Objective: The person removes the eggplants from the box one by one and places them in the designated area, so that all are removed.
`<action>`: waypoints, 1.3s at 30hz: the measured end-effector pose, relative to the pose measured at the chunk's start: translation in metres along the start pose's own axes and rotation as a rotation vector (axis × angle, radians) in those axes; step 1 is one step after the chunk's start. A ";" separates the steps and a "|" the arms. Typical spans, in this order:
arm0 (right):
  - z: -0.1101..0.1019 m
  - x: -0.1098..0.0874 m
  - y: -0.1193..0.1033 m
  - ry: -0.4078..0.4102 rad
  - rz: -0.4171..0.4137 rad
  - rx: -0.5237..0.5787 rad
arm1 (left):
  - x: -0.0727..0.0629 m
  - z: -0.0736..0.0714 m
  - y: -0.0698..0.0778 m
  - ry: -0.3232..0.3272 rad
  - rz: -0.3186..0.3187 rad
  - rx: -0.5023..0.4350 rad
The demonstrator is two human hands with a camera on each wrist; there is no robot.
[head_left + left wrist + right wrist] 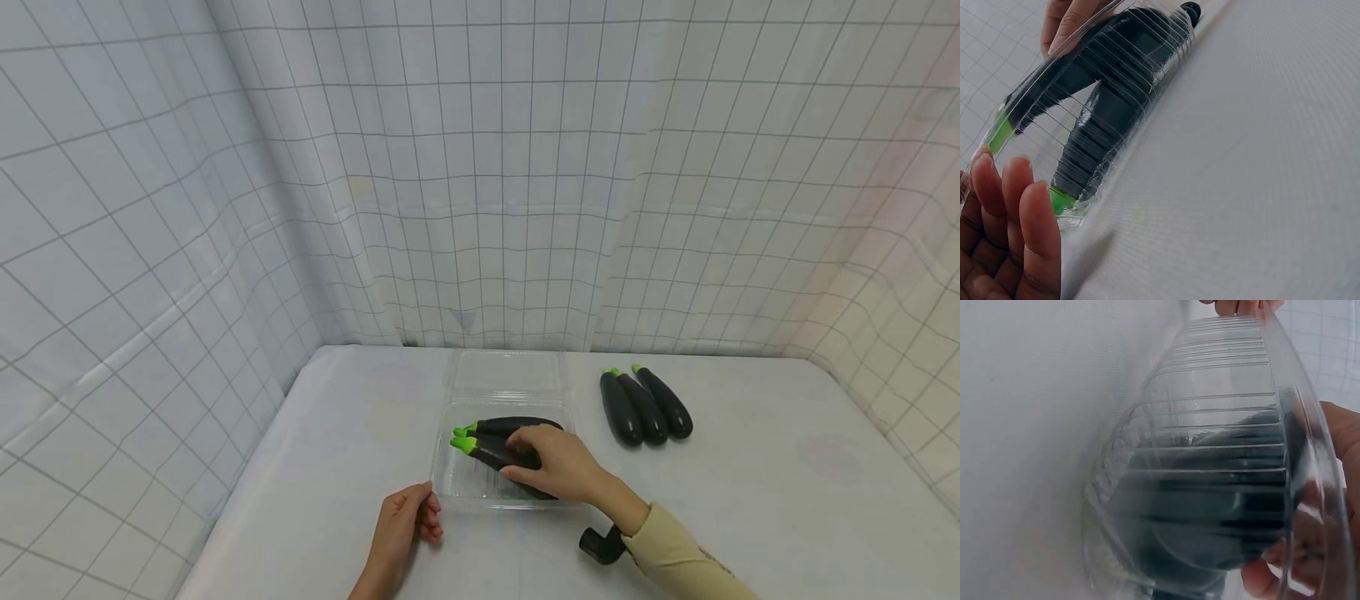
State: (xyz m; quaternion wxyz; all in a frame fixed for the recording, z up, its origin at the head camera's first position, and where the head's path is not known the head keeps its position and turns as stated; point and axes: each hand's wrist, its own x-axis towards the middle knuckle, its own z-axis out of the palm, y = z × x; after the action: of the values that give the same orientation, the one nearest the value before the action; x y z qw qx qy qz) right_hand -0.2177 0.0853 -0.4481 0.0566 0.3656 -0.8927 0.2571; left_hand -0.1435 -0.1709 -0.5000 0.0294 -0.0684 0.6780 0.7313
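Observation:
A clear plastic clamshell container (pixel 465 483) lies on the table with its lid (pixel 510 372) folded back, away from me. Inside it are several dark eggplants (pixel 517 422) with bright green stems pointing left. My right hand (pixel 562 462) reaches over the container's right side and grips the nearest eggplant (pixel 491 454), thumb on the near side and fingers across the top. At the near left corner my left hand (pixel 405 521) pinches the container's rim, its other fingers loosely curled. Through the ribbed wall, the left wrist view shows eggplants (pixel 1100 125) slanting inside the tray.
Three more eggplants (pixel 648 408) lie side by side on the white table (pixel 757 483), right of the container. A black bent piece (pixel 602 546) shows beneath my right wrist. White grid-patterned curtains (pixel 480 183) enclose the back and sides.

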 end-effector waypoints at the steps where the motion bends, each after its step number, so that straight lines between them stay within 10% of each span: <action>1: 0.000 0.000 0.000 0.004 0.001 -0.003 | 0.000 0.000 0.000 0.000 0.000 -0.002; 39: -0.003 -0.005 0.003 0.260 0.016 0.114 | 0.000 0.001 -0.001 0.000 0.013 -0.016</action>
State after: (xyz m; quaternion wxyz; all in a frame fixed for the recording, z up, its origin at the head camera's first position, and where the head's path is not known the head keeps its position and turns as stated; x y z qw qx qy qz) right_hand -0.2169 0.0921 -0.4479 0.1490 0.3247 -0.8646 0.3533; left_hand -0.1439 -0.1701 -0.5010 0.0241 -0.0645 0.6727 0.7367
